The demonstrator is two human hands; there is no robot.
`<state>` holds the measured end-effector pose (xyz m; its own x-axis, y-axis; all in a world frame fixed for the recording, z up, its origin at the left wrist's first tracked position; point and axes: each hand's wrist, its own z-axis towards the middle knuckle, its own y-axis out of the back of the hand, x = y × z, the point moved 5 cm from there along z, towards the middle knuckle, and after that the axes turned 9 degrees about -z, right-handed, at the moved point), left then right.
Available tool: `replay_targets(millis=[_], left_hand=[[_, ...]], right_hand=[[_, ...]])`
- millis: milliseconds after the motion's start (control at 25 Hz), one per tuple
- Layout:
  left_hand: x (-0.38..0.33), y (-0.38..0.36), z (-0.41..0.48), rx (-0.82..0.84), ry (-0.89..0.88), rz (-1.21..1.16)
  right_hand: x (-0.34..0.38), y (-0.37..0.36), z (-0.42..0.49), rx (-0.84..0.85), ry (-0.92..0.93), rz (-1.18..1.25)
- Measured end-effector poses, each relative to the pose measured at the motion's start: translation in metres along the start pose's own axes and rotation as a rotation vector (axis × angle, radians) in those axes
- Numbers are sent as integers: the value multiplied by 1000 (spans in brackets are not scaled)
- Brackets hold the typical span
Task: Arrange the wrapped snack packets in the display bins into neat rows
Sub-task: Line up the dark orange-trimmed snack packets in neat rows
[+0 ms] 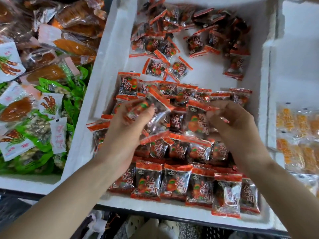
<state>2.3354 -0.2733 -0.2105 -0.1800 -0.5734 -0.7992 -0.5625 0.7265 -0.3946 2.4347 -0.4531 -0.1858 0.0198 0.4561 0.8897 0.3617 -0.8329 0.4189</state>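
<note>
A white foam bin [110, 54] holds many red-and-clear snack packets. Near its front edge the packets stand in neat rows [174, 183]; at the back they lie in a loose scattered heap [214, 42]. My left hand [124, 135] is over the middle of the bin, shut on a small bunch of packets [151, 107]. Beside it my right hand [236, 126] pinches the top corner of one packet [196, 121] that stands upright above the middle row.
Left of the foam bin lies a bin of green, white and orange snack bags [39, 107]. At the right a foam bin [293, 49] holds yellow wrapped sweets [296, 135]. White shoes [148, 225] show on the floor below the shelf edge.
</note>
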Motion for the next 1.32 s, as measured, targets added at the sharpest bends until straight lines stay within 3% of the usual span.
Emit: replay_targets(millis=[240,520,640,760,880,1000,1120,1200,1320], left_hand=[[-15,7,4,-31,-51,12],[-2,-7,2,32,-22,93],[2,-19,0,106,1,197],[14,-42,-4,235,11,401],[28,-63,-5,311,28,463],[39,-68,7,261,124,390],[44,-73,18,237,79,540],[45,-82,18,276,20,683],[55,-92,19,325,-49,871]], right_hand=[[-25,-35,-7,206,36,-402],[-22,-28,-7,87,170,-642],[-4,-13,-10,60,165,-356],[2,-7,-16,235,-20,-1],[-8,10,-16,290,-53,-35],[-31,47,-9,134,-126,-18],[-47,72,-4,42,-23,-397],[-52,65,-2,133,37,-632],[-58,47,0,260,128,-788]])
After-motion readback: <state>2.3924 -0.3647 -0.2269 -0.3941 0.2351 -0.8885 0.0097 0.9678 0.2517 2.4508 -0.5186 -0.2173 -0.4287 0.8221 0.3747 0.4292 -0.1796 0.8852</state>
